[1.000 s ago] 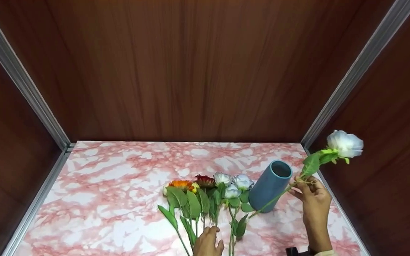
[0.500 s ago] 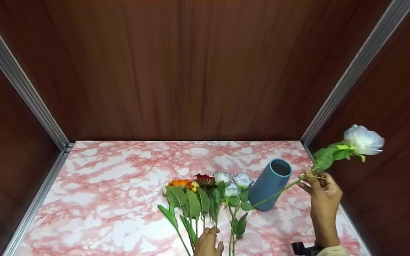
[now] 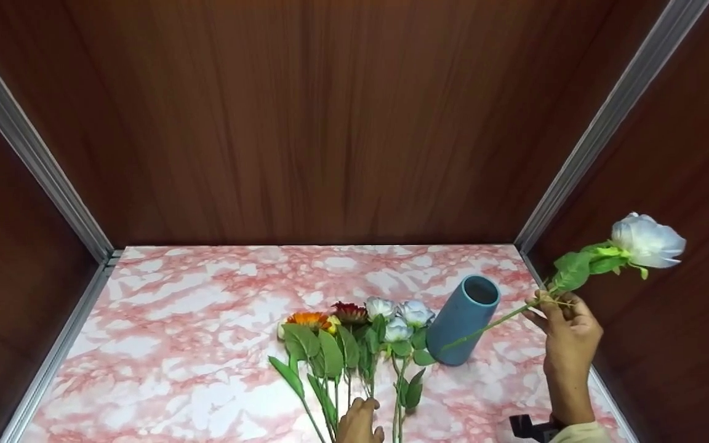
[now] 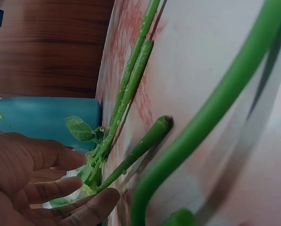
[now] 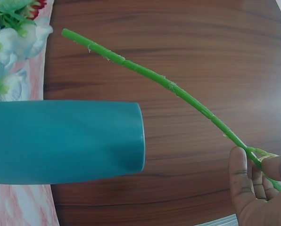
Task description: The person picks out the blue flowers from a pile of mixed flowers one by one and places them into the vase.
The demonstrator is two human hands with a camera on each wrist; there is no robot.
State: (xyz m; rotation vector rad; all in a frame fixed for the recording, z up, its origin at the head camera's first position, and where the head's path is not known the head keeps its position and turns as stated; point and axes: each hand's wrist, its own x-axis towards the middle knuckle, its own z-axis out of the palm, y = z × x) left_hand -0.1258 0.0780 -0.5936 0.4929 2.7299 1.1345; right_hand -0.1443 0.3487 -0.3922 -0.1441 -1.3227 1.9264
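My right hand [image 3: 570,338] pinches the stem of a white rose [image 3: 647,241] between thumb and fingers, off the table at the right. In the right wrist view the bare green stem [image 5: 169,84] slants up past the mouth of a blue vase [image 5: 65,141], apart from it. The vase stands upright on the table in the head view. Low in the middle, my left hand [image 3: 359,423] is by the stems of the lying flowers; the left wrist view shows its fingers [image 4: 95,207] loosely bent and apart, with stems [image 4: 131,80] just beyond them.
On the pink-and-white marbled table [image 3: 176,344] lie an orange flower [image 3: 308,320], a dark red flower [image 3: 349,312] and several white roses [image 3: 397,329], left of the vase. Brown wood-look panels [image 3: 305,123] with metal corner rails [image 3: 40,147] enclose the table.
My right hand has moved right with the white rose, so the stem's lower end has swung up, away from the table. The left hand stays nearly where it was.
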